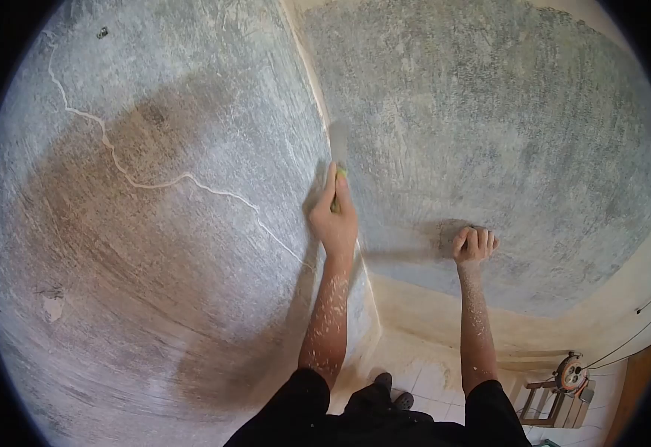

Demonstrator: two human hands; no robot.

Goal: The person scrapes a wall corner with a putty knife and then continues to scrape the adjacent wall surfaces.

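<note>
My left hand (334, 220) is closed around the handle of a scraper (338, 143). Its blade points upward along the corner where two walls meet and looks slightly blurred. A bit of green shows on the handle by my fingertips. To the right, my right hand (477, 244) is curled into a fist at the lower part of the right wall (504, 134), with no tool visible in it. White flakes cover both forearms. The left wall (154, 246) has patchy grey-blue and brown areas, with a pale crack line (169, 183) winding down towards the corner.
Below on the tiled floor (433, 384) are my dark shoes (403, 401). At the lower right, a round orange cable reel (571, 372) sits on a wooden stool (556, 408), with cords running up to the right. A pale band borders the right wall's bottom.
</note>
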